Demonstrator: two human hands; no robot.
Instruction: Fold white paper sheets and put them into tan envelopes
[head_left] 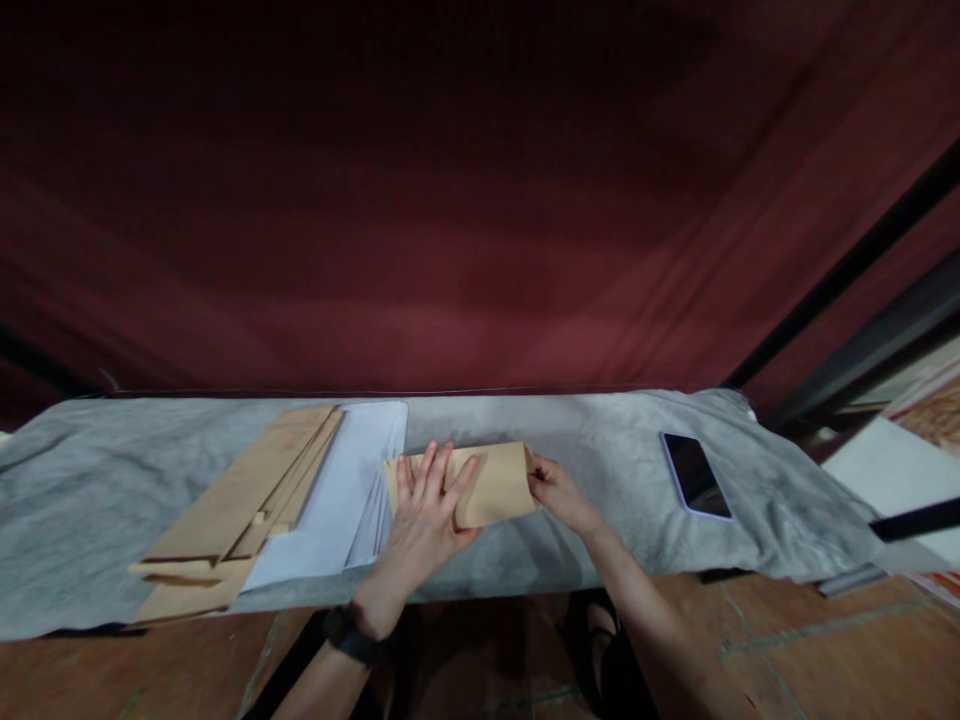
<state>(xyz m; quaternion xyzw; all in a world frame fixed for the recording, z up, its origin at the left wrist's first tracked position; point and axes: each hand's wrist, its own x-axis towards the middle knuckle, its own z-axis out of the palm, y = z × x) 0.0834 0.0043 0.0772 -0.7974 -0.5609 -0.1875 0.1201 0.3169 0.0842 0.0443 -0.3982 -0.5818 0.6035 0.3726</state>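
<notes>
A brown paper envelope (499, 482) lies crosswise on the grey cloth in front of me. My left hand (431, 500) rests flat on its left part, fingers spread and holding nothing. At the envelope's right end, my right hand (553, 490) is closed on the edge, with some fingertips hidden in or behind the paper. Just left of the envelope are white paper sheets (322, 520), slightly fanned. A stack of larger brown envelopes (240, 480) partly covers those sheets.
A phone (697, 476) with a pale purple edge lies to the right on the grey cloth (622, 440) covering the narrow bench. Dark red fabric (480, 250) rises behind it. Dark bars (840, 270) stand at right. Below is a tiled floor (712, 640).
</notes>
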